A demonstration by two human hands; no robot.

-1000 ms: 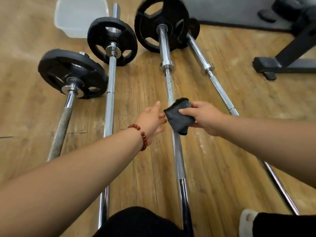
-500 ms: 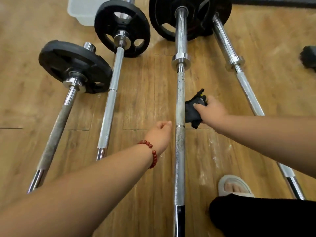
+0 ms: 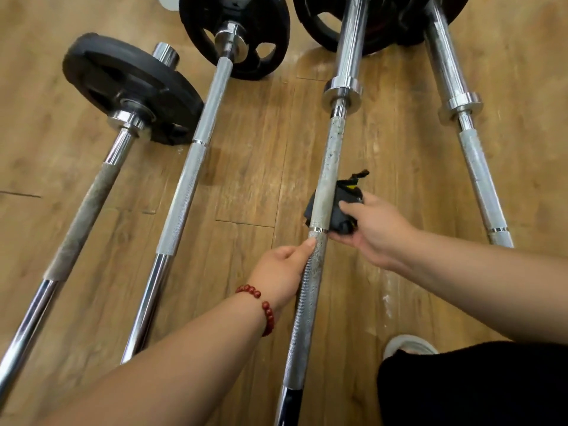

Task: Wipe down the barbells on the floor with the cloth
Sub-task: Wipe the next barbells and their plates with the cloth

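The one camera sits on the person's head and looks forward and down, very close over the left hand (image 3: 281, 269) and the right hand (image 3: 373, 230) at a barbell (image 3: 330, 167), with the wooden floor (image 3: 255, 167) running away to the top edge.

Four barbells (image 3: 333, 155), dark cloth (image 3: 349, 196) perhaps beneath one

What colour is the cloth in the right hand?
The dark grey-black cloth has a small yellow patch; head view.
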